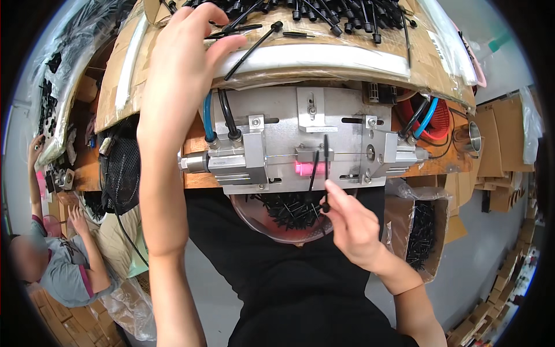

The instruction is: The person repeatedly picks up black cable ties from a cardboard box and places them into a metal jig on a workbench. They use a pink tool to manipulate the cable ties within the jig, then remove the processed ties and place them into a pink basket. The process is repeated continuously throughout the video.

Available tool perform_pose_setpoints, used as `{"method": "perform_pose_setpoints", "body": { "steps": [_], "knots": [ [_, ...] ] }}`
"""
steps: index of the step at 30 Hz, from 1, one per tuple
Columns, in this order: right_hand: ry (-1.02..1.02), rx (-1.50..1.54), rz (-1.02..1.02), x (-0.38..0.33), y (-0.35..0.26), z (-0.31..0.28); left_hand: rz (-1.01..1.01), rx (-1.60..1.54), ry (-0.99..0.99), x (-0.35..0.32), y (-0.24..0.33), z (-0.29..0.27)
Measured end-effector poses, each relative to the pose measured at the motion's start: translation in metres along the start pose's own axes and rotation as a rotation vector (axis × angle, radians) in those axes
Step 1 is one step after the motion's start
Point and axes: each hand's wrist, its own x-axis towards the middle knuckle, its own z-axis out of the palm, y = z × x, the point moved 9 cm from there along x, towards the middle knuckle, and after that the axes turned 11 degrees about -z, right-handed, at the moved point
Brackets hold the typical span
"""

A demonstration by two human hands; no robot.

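Note:
My right hand (354,228) pinches a slim black rod with a knobbed end (326,153) upright in front of the metal fixture. A second black rod (314,173) slants beside it; I cannot tell whether my fingers touch that one. My left hand (188,43) reaches to the cardboard-lined tray (173,66), thumb and fingers apart, nearest to several loose black rods (254,49). The metal fixture (283,115) carries a cylinder on each side, a small central block (312,153) and a pink piece (309,168).
Below the fixture, a clear bowl (243,217) holds many black rods. An open box (399,231) of black parts stands at the right, near a red basket (436,118) and a metal cup (469,139). Another person (69,266) sits at the left. Blue and black hoses join the cylinders.

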Motion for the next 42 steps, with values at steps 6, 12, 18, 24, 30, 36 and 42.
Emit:
{"method": "perform_pose_setpoints", "body": {
  "steps": [6,12,18,24,30,36,42],
  "knots": [
    [-0.057,-0.069,0.019,-0.001,0.011,0.026,0.043,0.059,0.019,0.020,-0.010,0.014],
    [-0.091,-0.133,0.031,0.000,0.011,0.020,-0.017,-0.032,-0.127,0.038,-0.025,-0.001],
    [0.458,-0.556,0.022,0.041,0.037,-0.145,-0.146,-0.202,-0.339,0.042,-0.040,-0.044],
    [-0.120,-0.809,0.267,0.115,0.130,-0.185,-0.163,-0.385,-0.351,0.029,-0.045,-0.079],
    [-0.014,-0.743,0.123,0.128,0.100,-0.184,-0.161,-0.470,0.143,-0.078,0.001,-0.087],
    [0.261,0.143,0.075,0.097,0.068,-0.170,-0.004,-0.240,-0.232,-0.195,0.079,0.028],
    [0.386,0.491,0.002,0.069,0.056,-0.165,0.029,-0.048,-0.283,-0.206,0.089,0.078]
  ]
}}
